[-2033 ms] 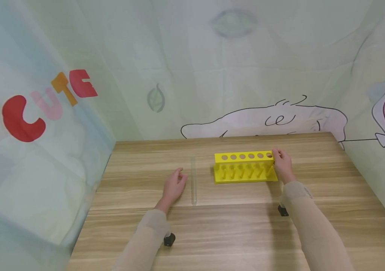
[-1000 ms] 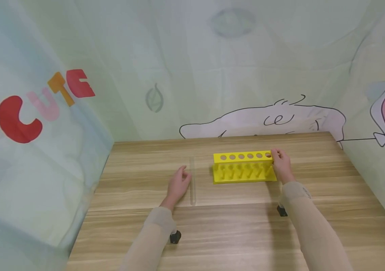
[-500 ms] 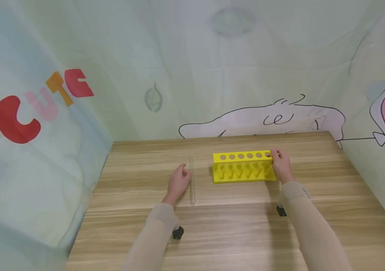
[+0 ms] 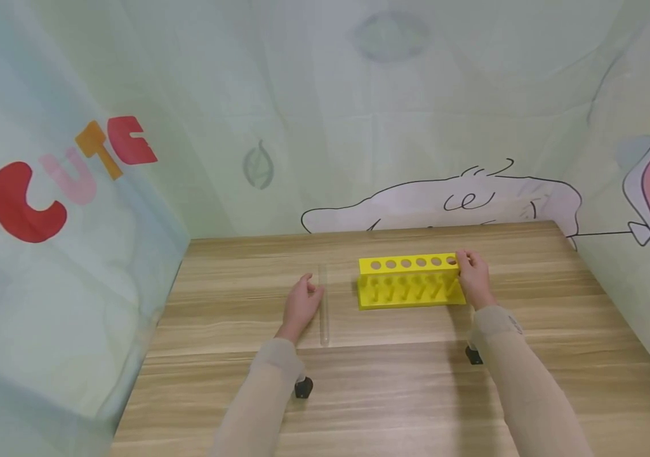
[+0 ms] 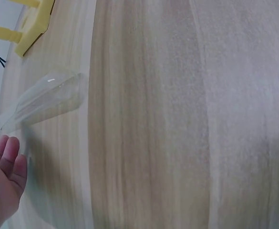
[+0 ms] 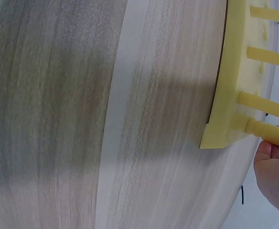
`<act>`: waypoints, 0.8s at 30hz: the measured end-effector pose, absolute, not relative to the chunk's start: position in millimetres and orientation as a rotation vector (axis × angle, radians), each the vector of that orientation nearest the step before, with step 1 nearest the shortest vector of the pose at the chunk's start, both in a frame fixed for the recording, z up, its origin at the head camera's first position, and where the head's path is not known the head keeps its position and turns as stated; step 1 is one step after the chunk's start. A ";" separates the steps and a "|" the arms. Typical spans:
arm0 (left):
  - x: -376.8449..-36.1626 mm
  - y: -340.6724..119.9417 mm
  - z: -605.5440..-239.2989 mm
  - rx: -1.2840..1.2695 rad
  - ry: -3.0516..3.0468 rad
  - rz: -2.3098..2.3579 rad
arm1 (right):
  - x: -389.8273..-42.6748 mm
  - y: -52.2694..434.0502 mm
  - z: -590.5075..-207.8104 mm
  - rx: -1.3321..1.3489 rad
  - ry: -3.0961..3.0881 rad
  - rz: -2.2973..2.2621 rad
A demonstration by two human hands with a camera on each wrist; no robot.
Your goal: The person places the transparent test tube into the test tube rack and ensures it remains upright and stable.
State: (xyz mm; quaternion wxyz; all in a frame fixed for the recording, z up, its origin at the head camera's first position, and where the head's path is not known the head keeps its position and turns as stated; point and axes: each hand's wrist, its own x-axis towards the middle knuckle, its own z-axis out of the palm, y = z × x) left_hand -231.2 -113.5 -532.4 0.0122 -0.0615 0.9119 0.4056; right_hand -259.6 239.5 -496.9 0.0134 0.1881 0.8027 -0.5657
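Note:
A clear glass test tube (image 4: pixel 322 311) lies flat on the wooden table (image 4: pixel 393 393), pointing away from me. My left hand (image 4: pixel 301 304) rests just left of it with relaxed fingers and holds nothing. In the left wrist view the fingertips (image 5: pixel 5 160) sit a little apart from the test tube (image 5: pixel 44 99). A yellow test tube rack (image 4: pixel 409 282) with a row of empty holes stands right of the tube. My right hand (image 4: pixel 475 279) grips the rack's right end. In the right wrist view the hand (image 6: pixel 273 167) is at the corner of the rack (image 6: pixel 232 95).
Printed fabric walls (image 4: pixel 73 222) close in the table on the left, back and right. Small black wrist mounts (image 4: pixel 303 386) hang under both forearms. Bare wood stretches across the table's front half.
My left hand and forearm have crept a little right and forward toward the test tube. The right hand has stayed on the rack's end.

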 end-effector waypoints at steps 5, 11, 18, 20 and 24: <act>-233.3 -113.2 -532.2 -0.206 2.839 1.257 | -260.9 239.3 -497.4 0.603 2.491 -1.762; -234.5 -111.7 -532.1 -0.199 2.848 1.244 | -261.2 239.1 -496.9 0.608 2.487 -1.780; -235.8 -110.6 -533.2 -0.210 2.848 1.225 | -261.1 239.1 -498.4 0.599 2.493 -1.798; -236.0 -110.1 -532.7 -0.212 2.849 1.206 | -260.7 239.0 -498.4 0.599 2.489 -1.811; -236.2 -108.7 -529.8 -0.214 2.837 1.190 | -259.9 238.9 -497.9 0.600 2.488 -1.809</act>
